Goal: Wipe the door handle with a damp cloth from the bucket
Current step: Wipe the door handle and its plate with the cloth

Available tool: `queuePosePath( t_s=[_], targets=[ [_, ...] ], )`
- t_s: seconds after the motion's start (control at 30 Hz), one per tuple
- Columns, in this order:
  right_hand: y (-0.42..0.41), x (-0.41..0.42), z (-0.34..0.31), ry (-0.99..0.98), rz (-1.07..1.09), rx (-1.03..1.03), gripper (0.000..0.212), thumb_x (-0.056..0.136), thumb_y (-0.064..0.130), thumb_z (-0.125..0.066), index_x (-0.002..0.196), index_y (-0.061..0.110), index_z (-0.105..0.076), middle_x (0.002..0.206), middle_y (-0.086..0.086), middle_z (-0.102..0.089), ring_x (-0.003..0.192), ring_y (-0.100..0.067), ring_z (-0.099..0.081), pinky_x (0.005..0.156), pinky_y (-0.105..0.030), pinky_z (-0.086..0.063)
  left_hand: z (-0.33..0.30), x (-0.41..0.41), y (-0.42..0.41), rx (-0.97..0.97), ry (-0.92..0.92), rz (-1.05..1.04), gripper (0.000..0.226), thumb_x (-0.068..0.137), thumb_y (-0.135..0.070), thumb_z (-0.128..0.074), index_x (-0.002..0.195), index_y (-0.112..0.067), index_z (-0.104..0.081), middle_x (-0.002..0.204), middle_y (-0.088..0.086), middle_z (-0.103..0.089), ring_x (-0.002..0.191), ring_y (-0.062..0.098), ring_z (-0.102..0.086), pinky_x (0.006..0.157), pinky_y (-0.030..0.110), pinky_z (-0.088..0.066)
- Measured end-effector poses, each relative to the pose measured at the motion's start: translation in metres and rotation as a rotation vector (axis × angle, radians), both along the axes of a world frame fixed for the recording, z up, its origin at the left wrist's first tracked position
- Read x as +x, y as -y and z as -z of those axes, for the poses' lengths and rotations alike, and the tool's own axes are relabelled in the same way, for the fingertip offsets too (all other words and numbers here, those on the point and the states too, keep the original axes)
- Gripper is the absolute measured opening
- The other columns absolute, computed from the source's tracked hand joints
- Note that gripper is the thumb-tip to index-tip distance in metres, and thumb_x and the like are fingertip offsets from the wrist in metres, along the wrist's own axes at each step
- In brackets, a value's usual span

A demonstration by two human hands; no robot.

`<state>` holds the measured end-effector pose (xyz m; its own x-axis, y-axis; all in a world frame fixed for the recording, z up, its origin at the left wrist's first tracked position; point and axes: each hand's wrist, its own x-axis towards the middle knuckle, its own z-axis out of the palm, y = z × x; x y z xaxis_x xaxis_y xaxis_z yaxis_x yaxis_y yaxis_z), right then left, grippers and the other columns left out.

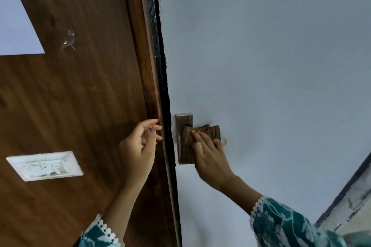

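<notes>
Door handle [223, 140] sits at centre frame, almost wholly hidden beneath a folded brown cloth [198, 142] that the right hand [210, 156] presses flat with fingers together. Its steel backplate [183, 121] shows on the pale blue door [261, 56]. At left, the left hand [140, 150] hovers open, fingertips near the wooden frame [144, 66]. A white switch plate [45, 165] sits at lower left.

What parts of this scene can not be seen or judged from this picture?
- Door handle: head view, covered by the brown cloth and the right hand; only its metal plate shows.
- Bucket: outside the frame.
- Cloth dampness: cannot tell.
- Switch plate: blurred, switch positions unreadable.
- Left hand: whether it touches the wooden frame is unclear.
</notes>
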<state>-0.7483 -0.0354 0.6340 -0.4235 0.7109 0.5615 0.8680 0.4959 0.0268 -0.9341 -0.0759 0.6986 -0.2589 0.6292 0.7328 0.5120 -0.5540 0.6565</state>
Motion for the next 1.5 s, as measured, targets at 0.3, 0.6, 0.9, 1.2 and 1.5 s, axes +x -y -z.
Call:
queuePosePath(
  t_s=[0.3, 0.6, 0.9, 1.2, 1.5],
  targets=[
    [-0.013, -0.023, -0.006, 0.040, 0.137, -0.011, 0.058, 0.078, 0.038, -0.058, 0.125, 0.004, -0.056, 0.123, -0.011, -0.064, 0.113, -0.027, -0.059, 0.098, -0.042, -0.039, -0.004, -0.003, -0.041, 0.314, -0.489, -0.422, 0.039, 0.092, -0.020, -0.052, 0.126, -0.001, -0.052, 0.128, 0.019, -0.055, 0.120, 0.029, -0.047, 0.099, 0.036, -0.034],
    [-0.031, -0.006, -0.001, -0.041, 0.121, 0.125, 0.031, 0.080, 0.024, -0.043, 0.099, 0.009, -0.063, 0.086, -0.004, -0.067, 0.080, -0.025, -0.063, 0.087, -0.038, -0.035, 0.018, 0.007, -0.086, 0.409, -0.687, -0.710, 0.073, 0.093, -0.015, -0.051, 0.150, -0.005, -0.006, 0.149, 0.018, -0.026, 0.147, 0.022, -0.004, 0.115, 0.052, -0.007],
    [-0.049, 0.093, -0.009, -0.092, 0.085, -0.158, 0.035, 0.067, 0.034, -0.066, 0.098, 0.019, -0.064, 0.088, 0.005, -0.070, 0.082, -0.022, -0.067, 0.086, -0.026, -0.023, 0.018, -0.004, -0.083, 0.339, -0.679, -0.754, 0.073, 0.095, -0.035, -0.047, 0.151, -0.011, -0.007, 0.150, 0.011, -0.023, 0.147, 0.019, 0.001, 0.114, 0.054, 0.002],
    [-0.034, 0.003, -0.001, -0.142, -0.067, 0.178, 0.024, 0.081, 0.017, -0.064, 0.101, 0.007, -0.069, 0.093, -0.008, -0.071, 0.084, -0.028, -0.064, 0.082, -0.036, -0.046, 0.021, -0.003, -0.087, 0.367, -0.658, -0.792, 0.071, 0.093, -0.032, -0.046, 0.149, -0.004, -0.013, 0.147, 0.019, -0.033, 0.147, 0.020, 0.000, 0.114, 0.056, -0.001],
    [-0.045, 0.025, 0.007, -0.198, -0.042, 0.149, 0.035, 0.080, 0.032, -0.065, 0.106, 0.009, -0.067, 0.100, -0.005, -0.071, 0.090, -0.025, -0.064, 0.088, -0.035, -0.040, 0.022, -0.006, -0.087, 0.375, -0.678, -0.790, 0.068, 0.093, -0.033, -0.049, 0.146, 0.000, -0.021, 0.144, 0.023, -0.038, 0.147, 0.020, 0.000, 0.114, 0.055, 0.002]
  ],
)
